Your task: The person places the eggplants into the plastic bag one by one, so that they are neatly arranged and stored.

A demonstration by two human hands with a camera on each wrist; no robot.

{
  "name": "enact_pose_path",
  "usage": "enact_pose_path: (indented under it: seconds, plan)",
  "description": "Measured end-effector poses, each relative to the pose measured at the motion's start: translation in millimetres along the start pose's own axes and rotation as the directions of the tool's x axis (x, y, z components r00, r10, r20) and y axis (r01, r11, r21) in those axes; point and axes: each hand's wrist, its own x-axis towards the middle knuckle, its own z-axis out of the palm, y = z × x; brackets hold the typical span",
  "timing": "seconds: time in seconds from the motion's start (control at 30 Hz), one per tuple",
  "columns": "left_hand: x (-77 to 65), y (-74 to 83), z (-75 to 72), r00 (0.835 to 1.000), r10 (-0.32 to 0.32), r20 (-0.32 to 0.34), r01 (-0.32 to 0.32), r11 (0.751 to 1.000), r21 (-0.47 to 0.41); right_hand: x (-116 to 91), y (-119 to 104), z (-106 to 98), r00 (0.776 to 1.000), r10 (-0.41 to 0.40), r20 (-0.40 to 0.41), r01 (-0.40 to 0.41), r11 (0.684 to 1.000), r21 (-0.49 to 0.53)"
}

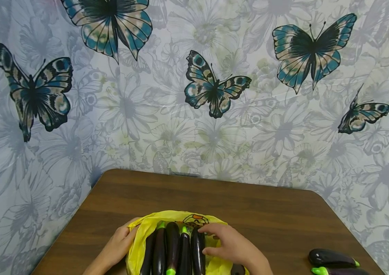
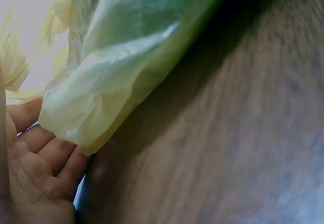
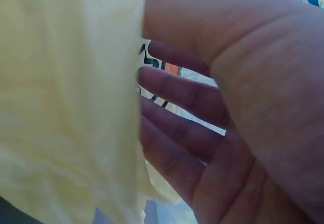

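Observation:
A yellow plastic bag (image 1: pixel 136 244) lies with its mouth spread at the front of the table. Several dark, glossy eggplants (image 1: pixel 172 244) lie side by side in it, some with green stem ends showing. At the bag's left rim, my left hand (image 1: pixel 117 244) holds the plastic; in the left wrist view its fingers pass behind a fold of the bag (image 2: pixel 109 92). My right hand (image 1: pixel 234 244) reaches over the right side, thumb and index finger apart, fingertips at the rightmost eggplant (image 1: pixel 198 252). In the right wrist view, the bag (image 3: pixel 71 102) hides the fingertips.
Two more eggplants (image 1: pixel 332 258) lie on the brown wooden table (image 1: pixel 215 194) near its right edge. A dark rounded end (image 1: pixel 237 269) shows below my right wrist. Behind the table stands a wall (image 1: pixel 167 152) with flower and butterfly patterns.

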Motion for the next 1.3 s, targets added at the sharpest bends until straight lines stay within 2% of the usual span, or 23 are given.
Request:
enact_pose_path:
  seconds: [0.17,0.33,0.63,0.77,0.9,1.3]
  plan:
    - [-0.5,1.1,-1.1,1.000,0.008,0.016,-0.008,1.000,-0.017,-4,-1,-5,1.000,0.001,-0.024,-0.002,1.000,-0.023]
    - [-1.0,0.7,-0.5,1.000,0.012,-0.002,-0.012,1.000,-0.002,-10,0,-11,0.999,-0.003,-0.053,0.001,0.999,-0.034]
    - [-1.6,-1.2,3.0,0.999,-0.014,-0.035,0.016,0.999,0.045,-20,2,-23,0.995,0.030,-0.097,-0.034,0.999,-0.037]
    - [-1.1,-0.9,3.9,0.999,-0.009,-0.043,0.011,0.998,0.055,-25,4,-29,0.993,0.033,-0.111,-0.035,0.999,-0.015]
    - [-0.5,-1.2,3.5,0.999,-0.006,-0.045,0.008,0.999,0.050,-29,6,-34,0.992,0.071,-0.107,-0.069,0.997,0.027]
    - [2.1,-1.4,2.0,0.999,-0.035,-0.027,0.036,0.999,0.011,-39,20,-47,0.982,0.123,-0.146,-0.117,0.992,0.049]
